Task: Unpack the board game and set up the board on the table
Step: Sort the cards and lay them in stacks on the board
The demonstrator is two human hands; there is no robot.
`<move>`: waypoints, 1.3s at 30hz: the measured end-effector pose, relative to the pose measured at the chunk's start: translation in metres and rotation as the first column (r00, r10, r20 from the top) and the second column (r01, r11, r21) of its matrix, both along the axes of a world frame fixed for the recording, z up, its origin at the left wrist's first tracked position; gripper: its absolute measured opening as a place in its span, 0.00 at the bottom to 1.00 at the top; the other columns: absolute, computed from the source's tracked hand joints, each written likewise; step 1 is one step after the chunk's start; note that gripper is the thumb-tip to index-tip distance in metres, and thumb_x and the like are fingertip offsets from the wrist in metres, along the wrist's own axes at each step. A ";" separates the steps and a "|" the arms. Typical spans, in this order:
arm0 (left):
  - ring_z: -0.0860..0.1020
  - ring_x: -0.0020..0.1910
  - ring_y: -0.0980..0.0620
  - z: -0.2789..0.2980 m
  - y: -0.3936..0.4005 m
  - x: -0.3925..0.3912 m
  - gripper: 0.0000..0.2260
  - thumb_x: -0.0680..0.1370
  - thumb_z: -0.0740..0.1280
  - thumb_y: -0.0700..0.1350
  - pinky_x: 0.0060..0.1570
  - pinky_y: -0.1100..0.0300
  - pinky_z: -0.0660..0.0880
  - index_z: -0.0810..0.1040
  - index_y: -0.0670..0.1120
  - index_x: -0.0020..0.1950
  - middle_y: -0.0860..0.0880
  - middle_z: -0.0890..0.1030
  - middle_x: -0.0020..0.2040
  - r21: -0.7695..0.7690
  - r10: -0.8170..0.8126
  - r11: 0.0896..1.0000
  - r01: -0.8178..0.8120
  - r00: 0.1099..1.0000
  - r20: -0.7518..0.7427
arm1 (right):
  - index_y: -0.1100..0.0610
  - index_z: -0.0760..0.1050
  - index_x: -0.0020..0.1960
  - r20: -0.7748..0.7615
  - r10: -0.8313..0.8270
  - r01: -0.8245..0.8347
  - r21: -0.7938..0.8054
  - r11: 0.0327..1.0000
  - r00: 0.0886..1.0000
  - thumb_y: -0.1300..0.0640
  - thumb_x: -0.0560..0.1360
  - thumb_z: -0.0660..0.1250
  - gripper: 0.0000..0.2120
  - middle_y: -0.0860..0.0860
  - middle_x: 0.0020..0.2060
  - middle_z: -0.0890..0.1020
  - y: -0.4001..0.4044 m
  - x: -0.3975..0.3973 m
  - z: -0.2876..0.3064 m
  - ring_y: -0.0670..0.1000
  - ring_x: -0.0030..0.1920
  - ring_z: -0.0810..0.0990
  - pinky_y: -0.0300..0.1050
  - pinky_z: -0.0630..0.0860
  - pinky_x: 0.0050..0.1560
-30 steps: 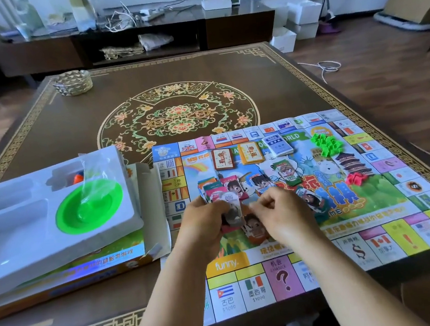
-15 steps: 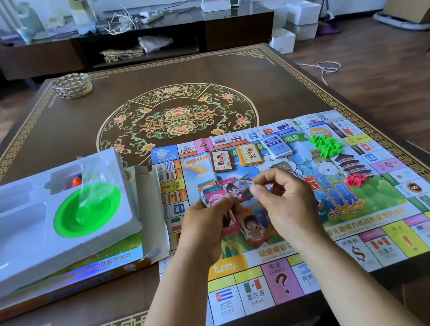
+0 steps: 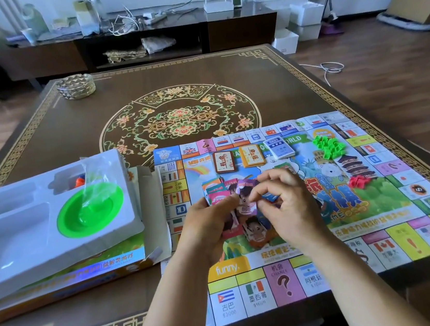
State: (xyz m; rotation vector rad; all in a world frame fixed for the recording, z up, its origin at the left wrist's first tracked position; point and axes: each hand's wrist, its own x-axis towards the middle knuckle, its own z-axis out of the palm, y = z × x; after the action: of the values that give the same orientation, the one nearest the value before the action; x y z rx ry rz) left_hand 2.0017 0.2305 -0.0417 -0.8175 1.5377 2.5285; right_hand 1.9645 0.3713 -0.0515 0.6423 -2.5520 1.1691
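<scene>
While both hands (image 3: pixel 210 225) (image 3: pixel 289 207) still pinch the cards (image 3: pixel 242 200), they have lifted slightly over the board (image 3: pixel 377 210).

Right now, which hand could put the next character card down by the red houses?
Probably the right hand. It pinches one character card off the bunch gripped by the left hand, and the red houses lie on the board on its side.

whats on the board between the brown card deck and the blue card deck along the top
In the head view, one orange-yellow card deck lies between the brown card deck and the blue card deck, all flat on the paper game board and apart from each other.
</scene>
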 end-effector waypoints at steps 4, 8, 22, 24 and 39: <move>0.83 0.33 0.48 -0.004 0.003 -0.001 0.04 0.73 0.70 0.34 0.34 0.57 0.79 0.78 0.41 0.45 0.44 0.84 0.37 -0.070 0.020 0.997 -0.019 1.000 0.017 | 0.51 0.78 0.45 0.262 -0.003 0.060 -0.210 0.976 0.965 0.62 0.75 0.66 0.06 0.42 0.40 0.80 -0.002 0.004 0.006 0.40 0.39 0.77 0.31 0.72 0.40; 0.83 0.34 0.47 -0.004 0.006 -0.002 0.05 0.73 0.70 0.35 0.32 0.57 0.79 0.78 0.42 0.46 0.43 0.84 0.39 -0.083 0.027 0.996 -0.028 1.000 -0.006 | 0.51 0.79 0.43 0.519 -0.009 0.200 -0.313 0.928 0.855 0.52 0.75 0.68 0.04 0.44 0.35 0.81 -0.001 0.005 0.010 0.40 0.35 0.78 0.38 0.73 0.38; 0.80 0.31 0.45 -0.005 0.027 -0.004 0.06 0.71 0.71 0.34 0.37 0.51 0.79 0.79 0.40 0.46 0.41 0.82 0.36 -0.148 -0.030 0.988 0.031 1.000 0.009 | 0.51 0.77 0.34 0.584 -0.122 0.257 -0.154 0.954 0.803 0.54 0.73 0.70 0.09 0.45 0.30 0.79 0.015 0.008 0.023 0.46 0.32 0.74 0.38 0.70 0.33; 0.78 0.29 0.47 -0.006 0.027 -0.005 0.05 0.72 0.71 0.35 0.34 0.56 0.77 0.78 0.39 0.46 0.42 0.81 0.34 -0.162 -0.016 0.987 0.020 1.000 0.024 | 0.51 0.76 0.33 0.563 -0.199 0.289 -0.074 0.955 0.802 0.54 0.73 0.71 0.10 0.47 0.31 0.80 0.023 0.004 0.021 0.48 0.33 0.75 0.40 0.70 0.35; 0.79 0.37 0.47 -0.001 0.018 -0.006 0.03 0.78 0.63 0.36 0.42 0.53 0.78 0.76 0.38 0.48 0.42 0.80 0.40 -0.074 -0.012 0.997 0.016 0.998 0.055 | 0.55 0.74 0.49 0.369 -0.432 0.188 0.540 0.821 0.823 0.50 0.74 0.66 0.09 0.50 0.45 0.80 0.028 0.003 0.004 0.55 0.47 0.79 0.44 0.70 0.42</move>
State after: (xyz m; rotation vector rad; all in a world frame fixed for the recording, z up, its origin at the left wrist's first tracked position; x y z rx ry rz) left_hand 1.9956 0.2484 -0.0425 -0.8738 1.6237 2.4314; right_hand 1.9670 0.3990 -0.0471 -0.0338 -3.2483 0.6156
